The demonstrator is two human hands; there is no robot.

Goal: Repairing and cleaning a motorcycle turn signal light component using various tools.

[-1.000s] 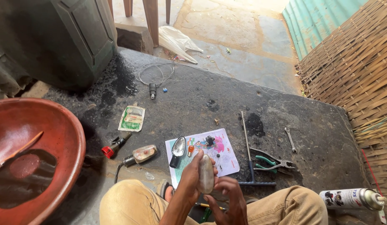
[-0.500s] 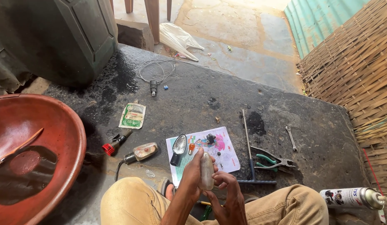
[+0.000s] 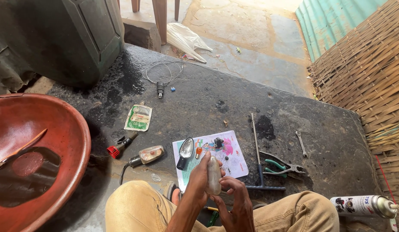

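Both my hands meet low in the middle, above my knees. My left hand is wrapped around a pale, clear oblong lens cover, held upright. My right hand touches its lower end from the right, fingers curled. Just beyond them a printed paper sheet lies on the dark stone slab; on the sheet are a chrome pointed lamp housing, a small orange bulb and small dark parts.
A large red basin with dark liquid fills the left. On the slab: an indicator lamp with cable, red-tipped tool, green sachet, coiled wire, T-handle wrench, green-handled pliers, small spanner, spray can.
My hands and the lens cover have stayed almost still; the view has shifted slightly.
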